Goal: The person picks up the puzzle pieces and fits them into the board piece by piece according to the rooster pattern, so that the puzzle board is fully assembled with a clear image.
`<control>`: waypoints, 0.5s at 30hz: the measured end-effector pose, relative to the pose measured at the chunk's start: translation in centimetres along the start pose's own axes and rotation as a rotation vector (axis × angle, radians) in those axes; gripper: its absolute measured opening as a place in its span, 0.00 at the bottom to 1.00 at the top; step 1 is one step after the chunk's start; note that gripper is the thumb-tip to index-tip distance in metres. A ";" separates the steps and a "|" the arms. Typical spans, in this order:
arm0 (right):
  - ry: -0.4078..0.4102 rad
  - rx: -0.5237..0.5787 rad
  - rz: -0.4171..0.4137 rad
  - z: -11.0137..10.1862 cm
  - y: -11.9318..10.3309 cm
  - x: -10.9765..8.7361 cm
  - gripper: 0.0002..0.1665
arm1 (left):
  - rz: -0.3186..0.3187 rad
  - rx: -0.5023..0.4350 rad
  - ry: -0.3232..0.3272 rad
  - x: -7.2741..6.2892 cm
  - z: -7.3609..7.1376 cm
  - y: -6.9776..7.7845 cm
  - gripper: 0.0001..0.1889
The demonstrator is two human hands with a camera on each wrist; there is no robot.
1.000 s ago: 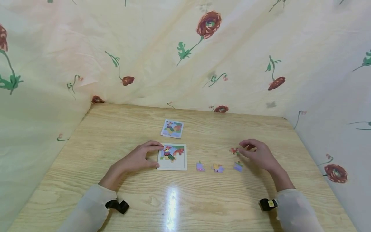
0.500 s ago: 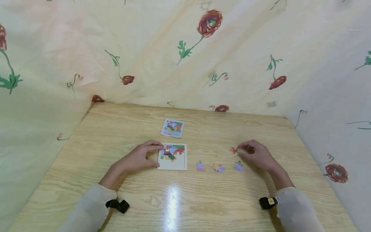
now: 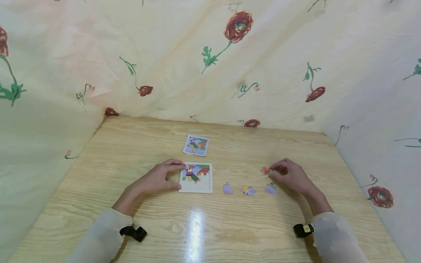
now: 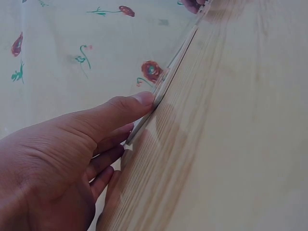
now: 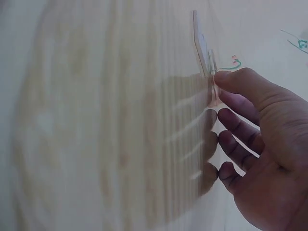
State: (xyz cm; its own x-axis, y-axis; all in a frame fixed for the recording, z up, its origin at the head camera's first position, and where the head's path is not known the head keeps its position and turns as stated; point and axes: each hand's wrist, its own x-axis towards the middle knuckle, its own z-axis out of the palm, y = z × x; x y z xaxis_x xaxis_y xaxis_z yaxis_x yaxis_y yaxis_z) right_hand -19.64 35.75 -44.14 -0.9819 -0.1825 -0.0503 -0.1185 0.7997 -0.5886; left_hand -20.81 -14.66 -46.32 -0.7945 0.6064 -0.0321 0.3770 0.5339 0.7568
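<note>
In the head view, my left hand (image 3: pixel 161 178) steadies the left side of a white puzzle tray (image 3: pixel 206 186), forefinger at the upper corner and thumb at the lower one. A partial rooster picture fills the tray's upper part; bare white shows below it. The left wrist view has the thumb and fingers of that hand (image 4: pixel 72 149) on the thin edge. To the right, my right hand (image 3: pixel 291 176) pinches the right end of a red and green puzzle piece (image 3: pixel 264 170) low over the table. In the right wrist view, my right hand's (image 5: pixel 269 144) thumb and forefinger come together at the tabletop.
Loose puzzle pieces lie in a row between the hands: a lilac one (image 3: pixel 227 189), a yellow and lilac one (image 3: pixel 247 190) and a lilac and green one (image 3: pixel 270 189). A rooster picture card (image 3: pixel 188 150) lies behind the tray. Flowered cloth (image 3: pixel 177 65) surrounds the wooden table (image 3: pixel 158 233).
My right thumb and forefinger have closed onto the red and green puzzle piece, which stays nearly in place. The left hand and the tray hold still.
</note>
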 end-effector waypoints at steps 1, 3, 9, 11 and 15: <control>0.003 0.005 -0.002 0.1 -0.1 0.0 0.15 | -0.001 0.000 0.000 0.0 0.0 0.0 0.37; 0.018 0.015 -0.010 0.3 -0.5 0.0 0.16 | -0.001 0.000 -0.001 0.0 0.1 -0.1 0.37; 0.049 0.039 -0.064 1.5 -2.2 0.3 0.14 | 0.005 0.003 -0.004 0.0 0.1 -0.1 0.37; 0.045 0.050 -0.077 2.1 -3.0 0.5 0.13 | 0.004 0.003 -0.005 -0.1 0.1 -0.2 0.37; 0.044 0.080 -0.107 3.5 -4.6 0.8 0.12 | 0.008 0.005 -0.003 -0.2 0.0 -0.3 0.37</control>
State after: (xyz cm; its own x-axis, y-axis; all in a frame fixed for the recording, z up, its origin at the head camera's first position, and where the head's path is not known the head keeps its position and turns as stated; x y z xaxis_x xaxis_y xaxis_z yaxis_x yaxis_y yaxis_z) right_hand -19.40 29.91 -44.29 -0.9700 -0.2377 0.0511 -0.2128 0.7286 -0.6510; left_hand -20.76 -14.92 -46.57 -0.7900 0.6125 -0.0275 0.3862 0.5319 0.7536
